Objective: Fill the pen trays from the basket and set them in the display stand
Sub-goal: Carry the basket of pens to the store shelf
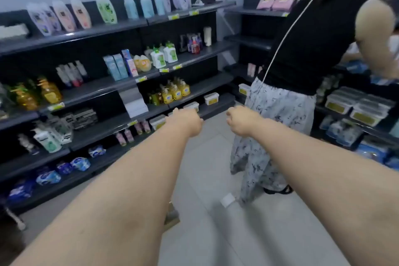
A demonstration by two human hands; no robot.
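While both bare forearms stretch forward over the pale floor, neither hand carries anything. Nearest to the camera, a brown cardboard edge peeks out under the left forearm; what it is cannot be told. Farther out, the left hand hangs with fingers curled loosely downward, empty, just short of the dark shelving stocked with soap bottles. Level with it and away from the shelving, the right hand is likewise loosely curled around nothing. Beyond the right hand another person in a black top and patterned skirt faces the far shelves. No pen trays, basket or display stand appear anywhere, so their direction from either hand, their long axis and the nearer hand cannot be judged; finding them seems the first need.
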